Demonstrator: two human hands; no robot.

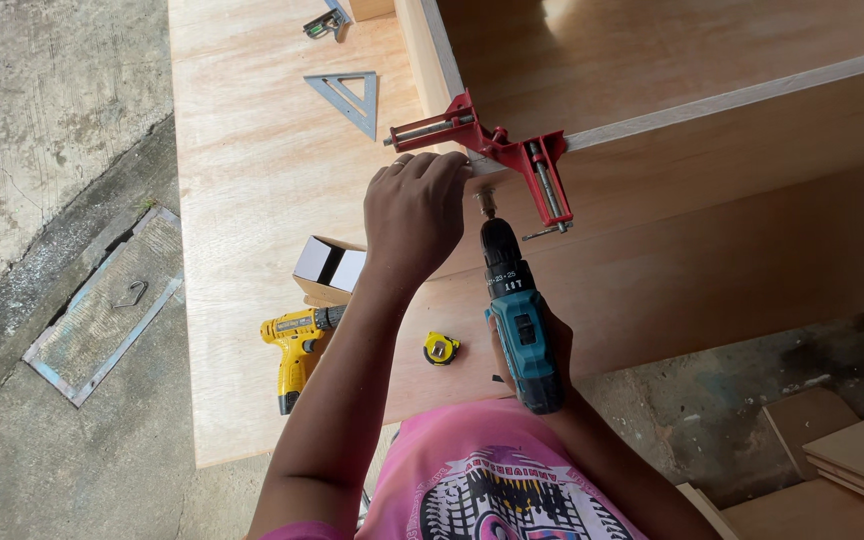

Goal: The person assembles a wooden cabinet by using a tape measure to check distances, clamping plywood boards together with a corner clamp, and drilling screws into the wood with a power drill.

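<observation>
Teal drill (522, 335) in right hand (552, 345) — small white box (330, 268) beside

A small open cardboard box (328, 268), white-sided with brown flaps, is seen on the plywood sheet (252, 160). A pale label (523, 329) is fixed on the teal drill (520, 330).

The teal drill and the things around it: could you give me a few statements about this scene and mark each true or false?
1. The right hand holds a teal drill. True.
2. The yellow drill is in the left hand. False: it lies on the plywood sheet.
3. A red corner clamp grips the panel joint. True.
4. The tape measure is red. False: yellow.
5. A metal triangle square lies beyond the clamp. True.
</observation>
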